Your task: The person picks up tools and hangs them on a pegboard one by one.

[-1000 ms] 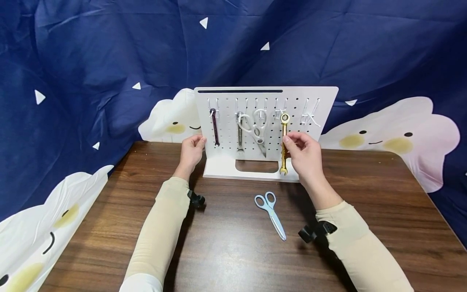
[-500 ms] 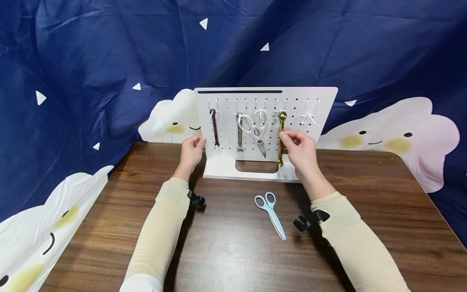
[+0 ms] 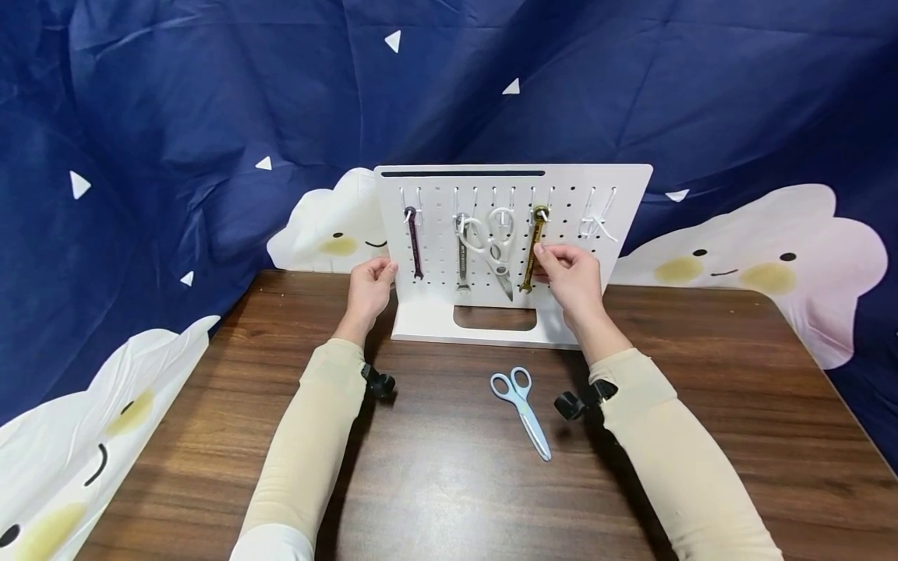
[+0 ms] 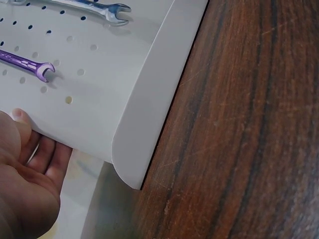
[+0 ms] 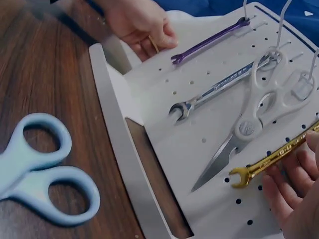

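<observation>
My right hand (image 3: 577,282) pinches the shaft of a gold combination wrench (image 5: 271,159) between thumb and fingers. The wrench's ring end overlaps a hook on the white pegboard (image 3: 634,184), and its open end hangs down, tilted slightly left. At the board's left edge my left hand (image 3: 369,293) grips it, thumb in front and fingers behind, as the left wrist view shows. A purple wrench (image 3: 415,249), a silver wrench (image 5: 219,85) and white-handled scissors (image 5: 246,128) hang on other hooks, left of the gold wrench.
Light blue scissors (image 3: 530,425) lie on the brown wooden table (image 3: 435,467) in front of the board, between my forearms. White wire hooks (image 3: 595,226) stick out at the board's right side. A dark blue curtain (image 3: 449,86) with clouds hangs behind.
My right hand has moved left and up towards the board with the gold wrench, bringing its ring end to the hook. The wrench now leans more. My left hand has stayed put.
</observation>
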`<state>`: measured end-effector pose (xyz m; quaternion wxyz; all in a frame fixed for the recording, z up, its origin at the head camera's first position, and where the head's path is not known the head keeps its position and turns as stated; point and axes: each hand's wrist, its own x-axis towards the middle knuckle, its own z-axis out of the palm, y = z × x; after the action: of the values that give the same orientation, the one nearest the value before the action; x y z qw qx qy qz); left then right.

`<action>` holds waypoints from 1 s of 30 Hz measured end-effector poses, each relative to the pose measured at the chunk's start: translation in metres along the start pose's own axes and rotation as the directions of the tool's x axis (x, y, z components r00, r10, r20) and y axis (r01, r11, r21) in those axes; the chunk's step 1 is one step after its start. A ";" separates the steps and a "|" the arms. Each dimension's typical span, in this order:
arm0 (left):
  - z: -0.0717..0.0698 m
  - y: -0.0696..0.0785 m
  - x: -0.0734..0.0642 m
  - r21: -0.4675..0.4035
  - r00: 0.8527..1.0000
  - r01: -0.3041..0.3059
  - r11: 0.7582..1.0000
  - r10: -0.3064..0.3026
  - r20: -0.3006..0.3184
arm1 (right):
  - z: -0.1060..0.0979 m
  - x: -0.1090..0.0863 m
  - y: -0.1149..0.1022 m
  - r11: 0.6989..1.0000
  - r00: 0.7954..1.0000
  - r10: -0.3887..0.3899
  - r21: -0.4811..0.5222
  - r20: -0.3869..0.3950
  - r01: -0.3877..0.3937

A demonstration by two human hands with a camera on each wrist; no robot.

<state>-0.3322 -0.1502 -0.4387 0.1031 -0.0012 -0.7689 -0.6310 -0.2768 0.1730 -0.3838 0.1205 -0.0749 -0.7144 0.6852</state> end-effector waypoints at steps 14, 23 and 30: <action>0.001 -0.001 0.003 0.004 1.000 -0.008 1.000 0.008 -0.006 | -0.014 -0.011 0.015 0.991 0.993 -0.089 -0.097 0.079 0.096; 0.000 0.000 0.001 0.011 1.000 -0.001 1.000 0.001 -0.007 | -0.020 -0.028 0.015 0.986 0.984 -0.111 -0.108 0.136 0.126; 0.001 -0.001 0.001 0.001 1.000 0.007 1.000 -0.007 -0.006 | -0.024 -0.047 0.020 0.980 0.976 -0.116 -0.138 0.186 0.143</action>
<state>-0.3337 -0.1492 -0.4394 0.1032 0.0036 -0.7690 -0.6308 -0.2261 0.1844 -0.4060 0.0949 0.0243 -0.7753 0.6239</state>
